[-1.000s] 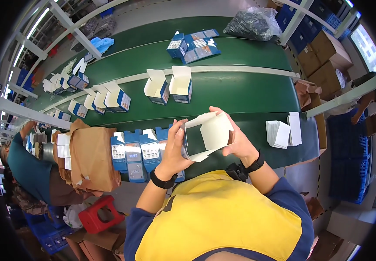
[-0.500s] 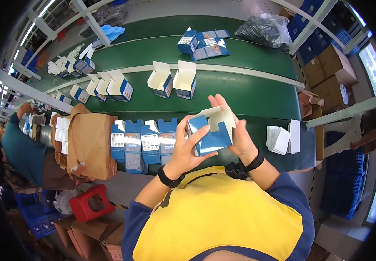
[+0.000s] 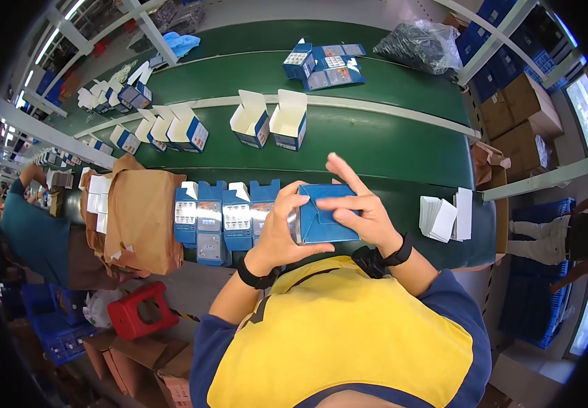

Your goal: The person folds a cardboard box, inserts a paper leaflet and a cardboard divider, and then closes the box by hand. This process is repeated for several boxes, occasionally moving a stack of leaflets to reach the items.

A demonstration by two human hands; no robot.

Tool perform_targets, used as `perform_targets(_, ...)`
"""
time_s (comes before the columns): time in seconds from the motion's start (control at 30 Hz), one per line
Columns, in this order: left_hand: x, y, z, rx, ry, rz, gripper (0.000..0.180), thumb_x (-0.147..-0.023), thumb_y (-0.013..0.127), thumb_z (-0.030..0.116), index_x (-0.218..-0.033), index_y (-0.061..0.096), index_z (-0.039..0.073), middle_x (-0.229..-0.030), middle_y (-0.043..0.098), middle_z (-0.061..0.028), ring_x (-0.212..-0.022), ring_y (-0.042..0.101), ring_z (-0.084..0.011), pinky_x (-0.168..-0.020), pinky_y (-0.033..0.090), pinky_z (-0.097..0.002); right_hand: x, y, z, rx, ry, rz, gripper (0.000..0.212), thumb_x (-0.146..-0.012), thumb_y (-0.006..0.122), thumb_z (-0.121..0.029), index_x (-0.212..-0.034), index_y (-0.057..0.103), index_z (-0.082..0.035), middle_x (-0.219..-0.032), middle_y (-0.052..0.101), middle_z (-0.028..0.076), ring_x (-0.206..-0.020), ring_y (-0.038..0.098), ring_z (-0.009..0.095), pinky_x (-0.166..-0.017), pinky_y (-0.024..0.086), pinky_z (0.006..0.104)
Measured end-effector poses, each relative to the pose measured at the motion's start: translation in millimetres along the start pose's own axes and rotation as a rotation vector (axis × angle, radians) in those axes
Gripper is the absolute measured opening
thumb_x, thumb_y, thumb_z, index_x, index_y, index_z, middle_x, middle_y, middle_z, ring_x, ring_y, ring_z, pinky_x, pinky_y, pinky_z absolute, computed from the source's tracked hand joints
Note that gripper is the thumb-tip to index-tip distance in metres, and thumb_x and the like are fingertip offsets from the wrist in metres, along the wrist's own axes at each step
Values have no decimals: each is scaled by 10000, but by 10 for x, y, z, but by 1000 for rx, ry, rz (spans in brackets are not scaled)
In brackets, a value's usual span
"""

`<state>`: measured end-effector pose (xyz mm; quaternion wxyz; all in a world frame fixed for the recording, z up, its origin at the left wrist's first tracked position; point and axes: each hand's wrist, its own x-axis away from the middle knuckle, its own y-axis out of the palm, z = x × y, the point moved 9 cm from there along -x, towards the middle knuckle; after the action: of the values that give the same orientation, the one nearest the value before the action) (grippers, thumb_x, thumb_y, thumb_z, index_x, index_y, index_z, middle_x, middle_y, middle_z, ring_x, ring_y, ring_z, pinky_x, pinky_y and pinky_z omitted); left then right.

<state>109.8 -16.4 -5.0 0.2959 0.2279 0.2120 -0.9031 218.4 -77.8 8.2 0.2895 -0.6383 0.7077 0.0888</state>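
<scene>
A small blue carton [image 3: 329,232] is held in front of my chest, its blue folded flaps facing up. My left hand [image 3: 275,234] grips it from the left side, thumb along the near edge and fingers at the far left corner. Over the flaps lies my right hand [image 3: 374,219], with fingers stretched out and apart, some touching the closed face and one raised. The inside of the carton is hidden. Just left of my left hand, flattened blue cartons [image 3: 210,217] lie in an overlapping row on the green bench.
Opened cartons with white insides [image 3: 288,121] stand on the green conveyor [image 3: 375,139]. White folded papers [image 3: 438,217] are stacked at the right. A brown paper-wrapped bundle [image 3: 146,221] stands at the left, near a person in teal [image 3: 32,234]. A red stool [image 3: 143,311] is below.
The carton's open flaps have been folded down into a closed face. My right hand has moved from its right side onto the top, and the white interior no longer shows.
</scene>
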Motion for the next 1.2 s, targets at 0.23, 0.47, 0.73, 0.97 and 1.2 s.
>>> perform_targets(0.23,-35,59,114,-305,48,-199,873,-551,859,271,-1258,361,147,-1252,378,-223,-1106,452,-399,-890,417,-448,-10,32,196,19,281,23,549,-749,694,-123,-1265,506,-105,-1324,455,149,-1195,461,284,-982,365,351)
perform_targets(0.47,-9,68,93,-244,-39,-202,967,-504,890,244,-1283,327,147,-1274,361,-207,-1134,451,-339,-905,418,-398,27,66,289,2,454,-96,558,-745,695,-159,-1269,503,-174,-1178,583,86,-1059,562,259,-942,400,325)
perform_targets(0.73,22,92,77,-208,-50,-52,1072,-514,888,287,-1350,236,123,-1337,288,-205,-1176,410,-334,-963,362,-420,102,82,376,-859,513,448,663,-861,552,-394,-1378,307,-59,-1278,468,132,-1096,476,210,-973,344,329)
perform_targets(0.97,-8,233,-95,-271,8,34,1216,-556,858,295,-1406,23,50,-1358,249,-260,-1202,372,-418,-986,331,-464,103,-78,264,-74,439,266,662,-931,370,-467,-1411,189,-48,-1319,400,136,-1179,386,200,-1013,286,337)
perform_targets(1.2,-198,77,-69,-129,-130,-11,1058,-613,819,186,-1415,135,96,-1299,362,-230,-1273,331,-352,-1016,274,-499,218,-185,752,-435,502,305,628,-941,345,-463,-1391,247,-35,-1333,394,134,-1195,409,215,-1007,320,357)
